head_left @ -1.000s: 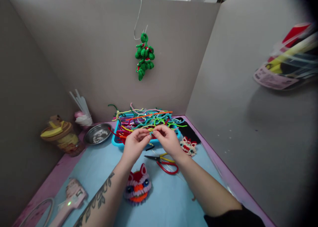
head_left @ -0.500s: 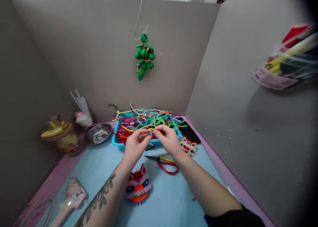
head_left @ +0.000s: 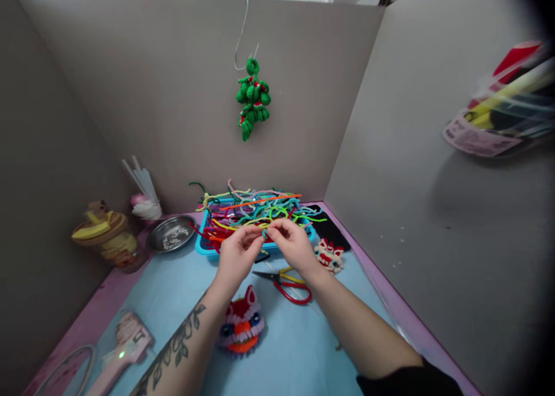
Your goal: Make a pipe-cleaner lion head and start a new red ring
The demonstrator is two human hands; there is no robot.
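Observation:
My left hand point(head_left: 239, 252) and my right hand point(head_left: 292, 244) meet at the fingertips, just in front of a blue basket point(head_left: 202, 245) full of colourful fuzzy stems point(head_left: 260, 205). Between the pinched fingers of both hands is a small teal piece point(head_left: 265, 233), mostly covered by the fingertips. Below my hands lie scissors point(head_left: 292, 292) with red handles and pliers with yellow grips point(head_left: 291, 274). A purple, red and orange lion-head figure point(head_left: 241, 329) rests near my left forearm. A cream and red one point(head_left: 328, 256) sits right of my right hand.
On the left are a pink glue gun point(head_left: 130, 344), a metal dish point(head_left: 171, 234) with small white bits, and a lidded cup point(head_left: 115, 243). A black flat object point(head_left: 332, 231) lies right of the basket. Green ornaments point(head_left: 252, 98) hang on the back panel; a pen holder point(head_left: 485, 133) is on the right panel.

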